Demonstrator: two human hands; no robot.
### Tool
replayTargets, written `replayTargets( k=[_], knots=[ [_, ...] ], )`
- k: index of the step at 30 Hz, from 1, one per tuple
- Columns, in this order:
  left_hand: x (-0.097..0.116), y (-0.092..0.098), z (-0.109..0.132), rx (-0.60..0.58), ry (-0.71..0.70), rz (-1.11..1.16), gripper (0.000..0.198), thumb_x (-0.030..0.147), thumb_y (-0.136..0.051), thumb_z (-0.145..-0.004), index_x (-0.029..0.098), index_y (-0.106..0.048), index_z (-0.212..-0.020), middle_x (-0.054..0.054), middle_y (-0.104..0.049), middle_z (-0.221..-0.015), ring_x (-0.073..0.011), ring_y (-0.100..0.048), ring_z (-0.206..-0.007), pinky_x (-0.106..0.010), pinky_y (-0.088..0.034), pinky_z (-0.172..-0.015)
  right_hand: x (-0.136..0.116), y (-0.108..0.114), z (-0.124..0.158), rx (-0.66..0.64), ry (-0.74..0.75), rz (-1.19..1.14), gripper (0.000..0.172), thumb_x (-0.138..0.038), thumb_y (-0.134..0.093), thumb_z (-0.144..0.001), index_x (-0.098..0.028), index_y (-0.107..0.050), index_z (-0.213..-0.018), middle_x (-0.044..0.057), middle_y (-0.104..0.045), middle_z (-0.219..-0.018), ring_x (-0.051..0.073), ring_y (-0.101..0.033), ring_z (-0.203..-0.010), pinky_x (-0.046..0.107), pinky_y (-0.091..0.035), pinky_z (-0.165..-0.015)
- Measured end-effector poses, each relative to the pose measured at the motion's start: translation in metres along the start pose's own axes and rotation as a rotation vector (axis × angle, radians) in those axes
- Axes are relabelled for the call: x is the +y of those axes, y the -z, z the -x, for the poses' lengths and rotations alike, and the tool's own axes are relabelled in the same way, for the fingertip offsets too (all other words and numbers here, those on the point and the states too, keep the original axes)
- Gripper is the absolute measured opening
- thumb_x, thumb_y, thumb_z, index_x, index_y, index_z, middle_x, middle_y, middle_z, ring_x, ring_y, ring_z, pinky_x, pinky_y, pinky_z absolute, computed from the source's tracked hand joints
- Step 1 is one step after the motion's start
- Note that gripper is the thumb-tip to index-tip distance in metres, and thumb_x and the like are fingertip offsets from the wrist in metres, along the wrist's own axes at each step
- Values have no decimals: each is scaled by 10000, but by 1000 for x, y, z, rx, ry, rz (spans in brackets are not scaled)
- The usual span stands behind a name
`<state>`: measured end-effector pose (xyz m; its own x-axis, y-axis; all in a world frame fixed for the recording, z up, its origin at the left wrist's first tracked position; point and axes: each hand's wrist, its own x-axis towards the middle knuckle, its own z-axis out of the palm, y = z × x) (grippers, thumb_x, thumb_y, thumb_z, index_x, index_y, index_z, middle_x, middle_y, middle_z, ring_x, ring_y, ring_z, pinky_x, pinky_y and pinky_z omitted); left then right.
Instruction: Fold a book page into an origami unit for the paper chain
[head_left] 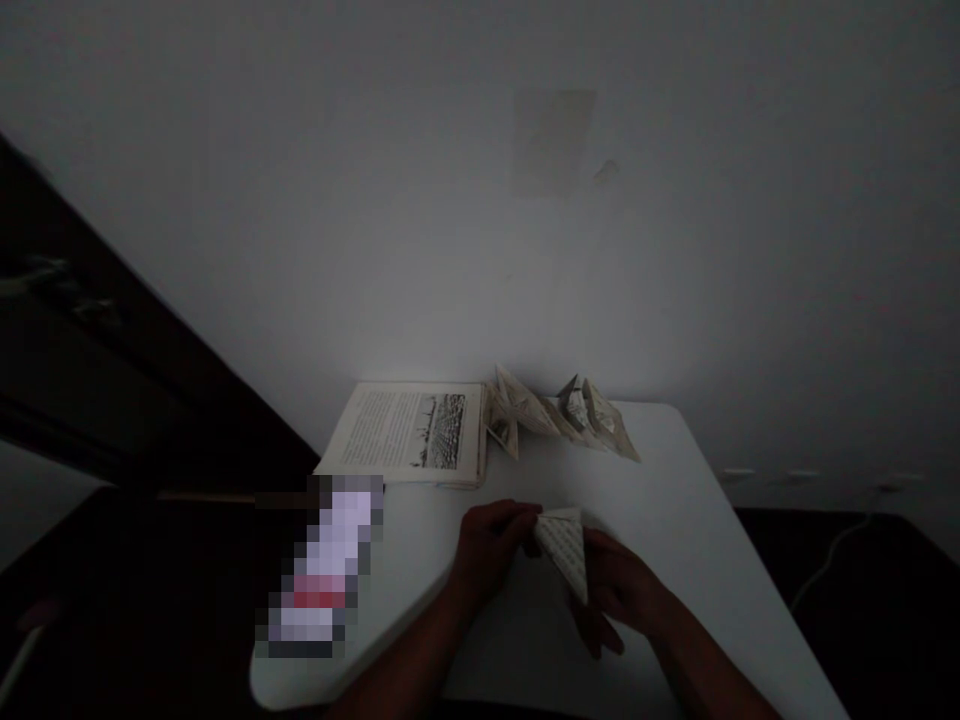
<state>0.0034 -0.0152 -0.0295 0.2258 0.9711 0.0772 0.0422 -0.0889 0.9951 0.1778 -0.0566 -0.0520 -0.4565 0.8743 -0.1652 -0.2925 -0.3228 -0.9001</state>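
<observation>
A folded piece of printed paper [564, 548], triangular in outline with its point toward the person, is held between both hands above the near middle of the white bench [675, 520]. The left hand [491, 545] is placed at the paper's upper left corner, with its fingers [525, 512] pinched together on that corner. The right hand [615, 590] is placed at the paper's right edge and partly beneath it; its fingers [600, 635] are seen spread below the paper, and the upper part of the hand is in contact with the fold. Whether the paper is gripped from underneath by the right hand cannot be told in the dim light. Both forearms are seen entering from the lower edge of the view.

An open book [409, 432] with printed text and a dark picture on its page is laid flat at the far left of the bench, near the wall. Just beside its right edge, a folded paper shape [517, 410] is stood upright against the wall, and a second folded paper shape [596, 415] is stood a little further right, the two nearly touching at their bases. Both are well apart from the held paper. A pixelated object [326, 565] is seen at the bench's left edge; its nature cannot be told. A pale cable [832, 555] is seen trailing in the dark area to the right of the bench.
</observation>
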Motion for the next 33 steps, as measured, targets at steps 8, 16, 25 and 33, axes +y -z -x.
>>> replayTargets(
  k=[8, 16, 25, 33],
  knots=[
    [-4, 7, -5, 181, 119, 89, 292, 354, -522, -799, 101, -666, -791, 13, -603, -465, -109, -546, -426, -201, -438, -486, -9, 4, -9, 362, 375, 114, 485, -477, -681, -660, -174, -592, -1027, -17, -567, -561, 97, -481, -401, 219, -407, -391],
    [2, 2, -2, 199, 75, 38, 249, 340, -550, -778, 126, -679, -774, 24, -600, -473, -108, -558, -474, -200, -448, -538, -13, -5, -10, 271, 341, 286, 1012, -539, -793, -418, -220, -393, -1291, 136, -501, -1203, 305, -522, -1024, 421, -424, -880],
    [-1, 2, -3, 174, 60, 21, 260, 350, -533, -801, 128, -666, -825, 21, -600, -503, -107, -554, -497, -204, -447, -564, -10, -3, -11, 295, 446, 199, 721, -460, -732, -619, -238, -446, -1242, 128, -451, -1308, 287, -469, -1132, 420, -399, -939],
    [-9, 2, -1, 38, 74, 12, 271, 350, -604, -749, 118, -656, -879, -25, -645, -646, -124, -575, -547, -213, -462, -540, -13, -2, -9, 422, 487, 109, 414, -292, -694, -714, -227, -559, -1100, 113, -595, -1164, 255, -591, -995, 400, -482, -861]
  ],
)
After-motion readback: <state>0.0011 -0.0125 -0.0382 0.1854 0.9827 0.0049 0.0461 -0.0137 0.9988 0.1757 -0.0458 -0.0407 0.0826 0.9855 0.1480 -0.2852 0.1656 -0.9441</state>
